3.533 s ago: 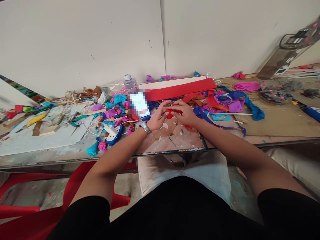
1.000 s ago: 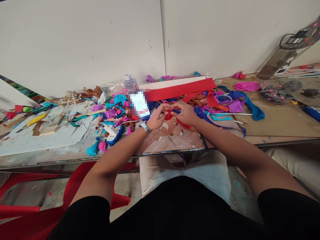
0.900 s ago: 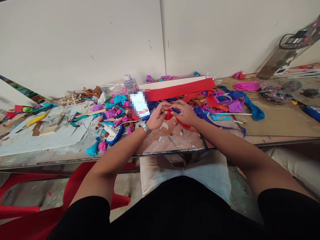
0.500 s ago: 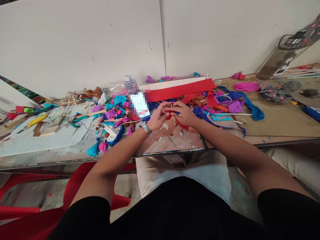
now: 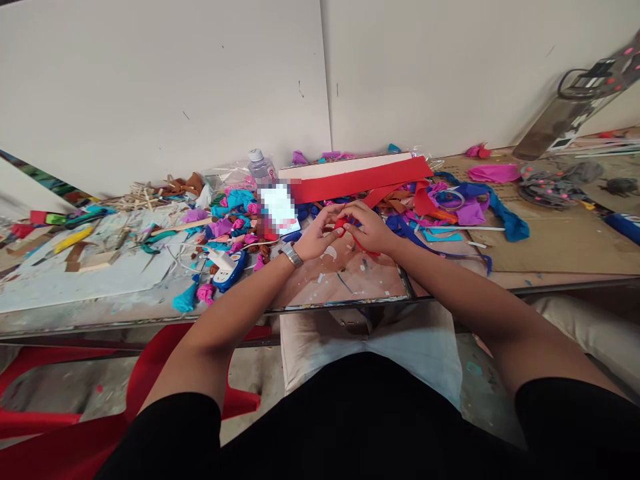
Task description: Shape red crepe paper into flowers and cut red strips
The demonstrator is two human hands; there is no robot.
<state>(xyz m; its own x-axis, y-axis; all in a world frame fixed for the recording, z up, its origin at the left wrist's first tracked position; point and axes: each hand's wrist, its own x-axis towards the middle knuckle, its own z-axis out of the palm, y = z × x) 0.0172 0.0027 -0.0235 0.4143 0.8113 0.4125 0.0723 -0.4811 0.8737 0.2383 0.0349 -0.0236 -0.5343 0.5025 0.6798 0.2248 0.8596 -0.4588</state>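
Note:
My left hand (image 5: 316, 237) and my right hand (image 5: 371, 228) meet over the worn board (image 5: 350, 277) at the table's front edge. Both pinch a small red piece of paper (image 5: 341, 225) between their fingertips; most of it is hidden by the fingers. A metal watch sits on my left wrist. Right behind the hands lie a long red paper strip (image 5: 357, 179) and a heap of coloured paper scraps (image 5: 440, 203).
A plastic bottle (image 5: 261, 167) stands behind a blurred white object. Small crumpled paper balls (image 5: 233, 230), a blue-white power adapter (image 5: 226, 265), wooden sticks and tools lie left. A dark jug (image 5: 560, 120) leans at the far right. Red plastic chair (image 5: 75, 413) below left.
The fingers of both hands have kept working the red paper, shifting slightly; the hands stay in the same spot. Nothing else has moved.

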